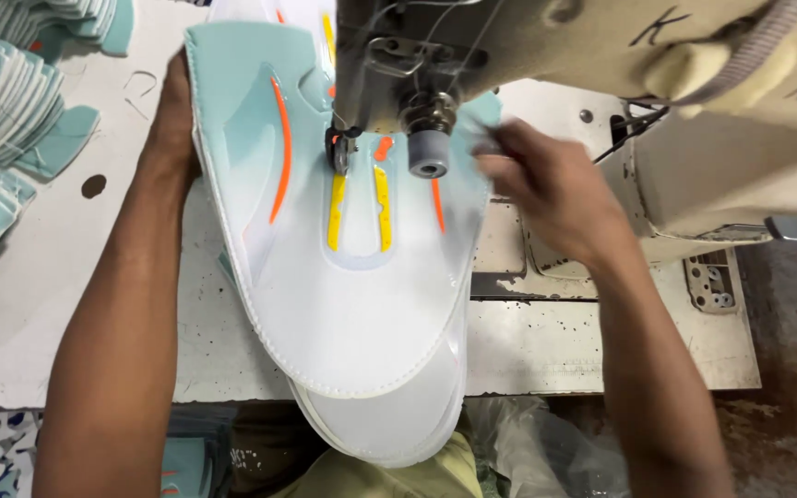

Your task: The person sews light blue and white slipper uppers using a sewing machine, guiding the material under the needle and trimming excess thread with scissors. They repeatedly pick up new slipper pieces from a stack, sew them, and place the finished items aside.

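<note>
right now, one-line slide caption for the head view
Two hands steady a white-and-teal shoe upper under a sewing machine.

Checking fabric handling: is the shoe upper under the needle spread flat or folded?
Spread flat. The shoe upper lies open on the sewing machine bed, left hand on its far edge, right hand on its right edge.

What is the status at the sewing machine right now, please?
Left hand flat on the shoe upper's left edge. Right hand pinching its right edge, blurred. Upper lies under the presser foot. Nothing in the way.
</note>
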